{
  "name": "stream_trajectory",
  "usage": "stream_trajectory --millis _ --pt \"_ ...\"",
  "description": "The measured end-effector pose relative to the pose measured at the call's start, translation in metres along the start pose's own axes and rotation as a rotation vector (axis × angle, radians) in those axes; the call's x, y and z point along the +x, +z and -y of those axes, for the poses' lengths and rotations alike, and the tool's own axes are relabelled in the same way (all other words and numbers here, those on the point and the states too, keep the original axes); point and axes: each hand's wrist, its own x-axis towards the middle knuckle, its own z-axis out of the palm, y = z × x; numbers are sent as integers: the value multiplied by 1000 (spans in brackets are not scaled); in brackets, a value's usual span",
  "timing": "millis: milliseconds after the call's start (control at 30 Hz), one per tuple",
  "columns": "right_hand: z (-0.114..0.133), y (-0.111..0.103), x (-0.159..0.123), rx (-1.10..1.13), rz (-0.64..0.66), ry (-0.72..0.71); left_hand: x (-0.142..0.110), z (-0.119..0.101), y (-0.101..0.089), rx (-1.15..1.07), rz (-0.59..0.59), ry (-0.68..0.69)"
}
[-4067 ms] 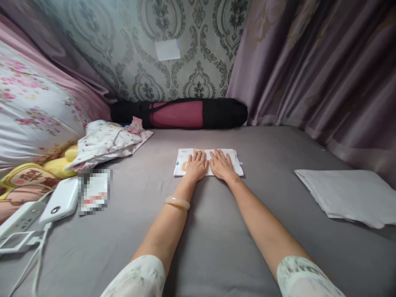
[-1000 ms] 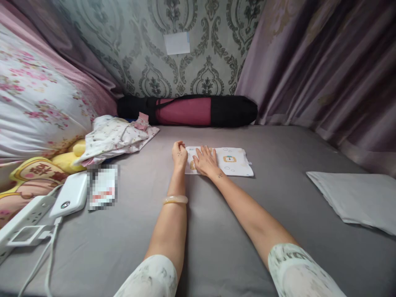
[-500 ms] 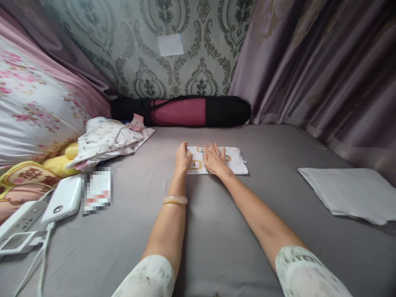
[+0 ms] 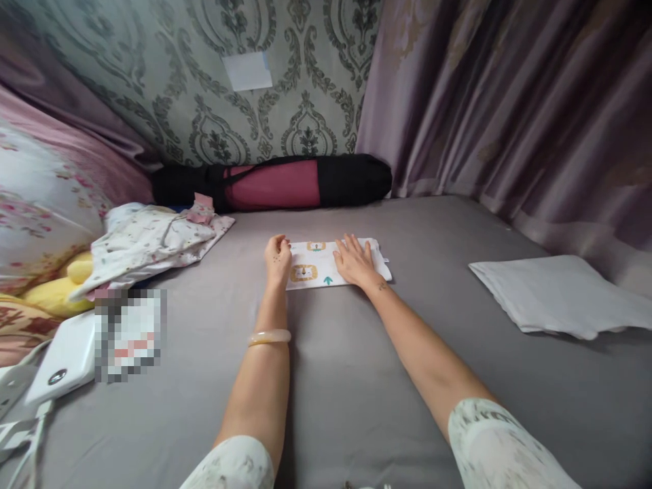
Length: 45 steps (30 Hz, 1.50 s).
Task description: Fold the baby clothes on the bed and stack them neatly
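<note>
A folded white cloth [image 4: 310,275] with yellow lion faces and green leaf prints lies flat on the grey sheet in front of me. My left hand [image 4: 278,261] is closed at its left edge, fingers curled and seemingly gripping that edge; the fingertips are partly hidden. Flat on the right part of the cloth, with fingers spread, rests my right hand [image 4: 355,262]. A small tag [image 4: 386,260] sticks out at the cloth's right side. On my left forearm sits a pale bangle [image 4: 269,337].
A black and maroon roll bag [image 4: 272,183] lies along the wall. Left are crumpled printed fabric [image 4: 153,234], a yellow plush [image 4: 61,288], a white power bank [image 4: 66,356] with cables and a blurred packet [image 4: 135,336]. Folded white fabric [image 4: 560,295] lies right, near the curtain [image 4: 438,102].
The view has turned slightly right. My hands are farther apart, with the right one farther along the cloth, so more of the lion print shows between them.
</note>
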Motion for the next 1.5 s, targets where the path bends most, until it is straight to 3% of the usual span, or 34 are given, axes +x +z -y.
stream_trajectory --millis 167,367,633,1000,1267,1500 --pt "-20 2 -3 -40 -5 60 -4 -1 5 -70 22 -64" --pt "-21 14 -4 -41 -30 59 -7 1 7 -33 40 -68" --pt "-34 -5 -1 13 -9 119 -9 4 10 -21 80 -83" --pt "-47 8 0 -16 -30 140 -8 11 11 237 130 -15" --pt "-50 3 3 30 11 147 -6 17 10 237 129 -38" --pt "-56 -4 12 31 -84 131 -6 12 10 415 119 -17"
